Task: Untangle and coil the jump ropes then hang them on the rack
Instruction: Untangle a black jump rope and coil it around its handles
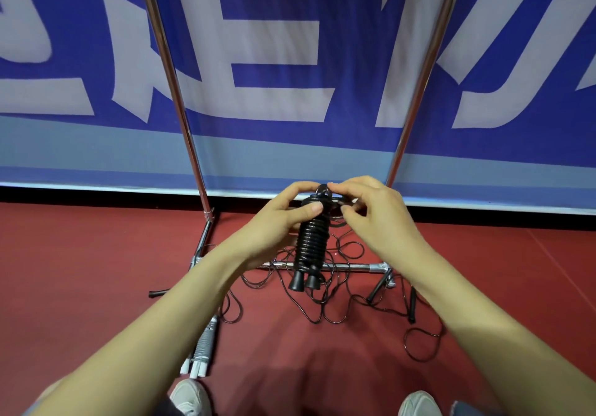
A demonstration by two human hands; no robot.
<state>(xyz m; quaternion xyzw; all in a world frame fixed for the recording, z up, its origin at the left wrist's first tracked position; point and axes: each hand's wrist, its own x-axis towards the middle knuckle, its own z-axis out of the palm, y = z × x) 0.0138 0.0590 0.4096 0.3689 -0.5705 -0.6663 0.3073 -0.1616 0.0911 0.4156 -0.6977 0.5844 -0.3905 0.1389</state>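
Note:
A black jump rope (311,244) is wound in tight coils around its two handles, whose ends point down. My left hand (283,219) grips the upper part of this bundle, thumb across the front. My right hand (371,212) pinches the loose rope end at the bundle's top, beside a small loop. Below, a tangle of black rope (325,303) lies on the red floor with loose black handles (377,288). The chrome rack (354,266) stands behind, its two uprights rising past the hands.
A coiled white jump rope (203,348) lies on the floor at lower left near the rack's left foot (158,293). A blue and white banner (290,61) hangs close behind the rack. My two shoes (190,398) show at the bottom edge.

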